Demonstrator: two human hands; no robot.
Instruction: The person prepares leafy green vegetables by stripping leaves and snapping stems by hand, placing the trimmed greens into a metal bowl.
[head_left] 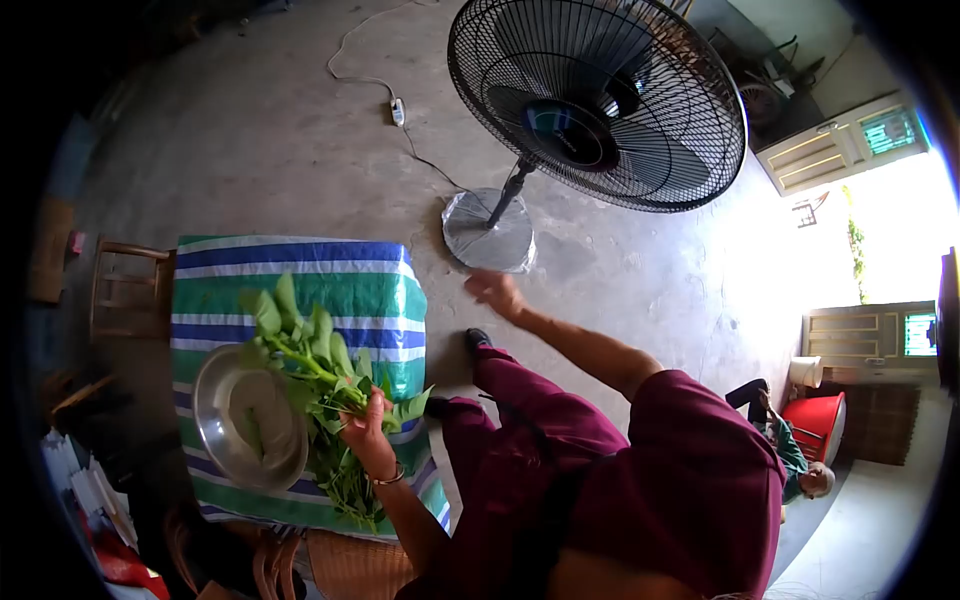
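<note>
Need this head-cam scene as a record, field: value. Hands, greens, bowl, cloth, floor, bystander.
left hand: closed around leafy greens
right hand: off to the side of the table, no object visible in it
bowl: metal, on the tablecloth, one green piece inside
tablecloth: striped green, blue and white
floor: bears a standing fan and a white power strip
other person: right of view, beside a red object

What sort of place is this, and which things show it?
Likely a room in a home: a bowl sits on a striped tablecloth, a pedestal fan stands nearby, and panelled doors stand open to daylight.
</note>
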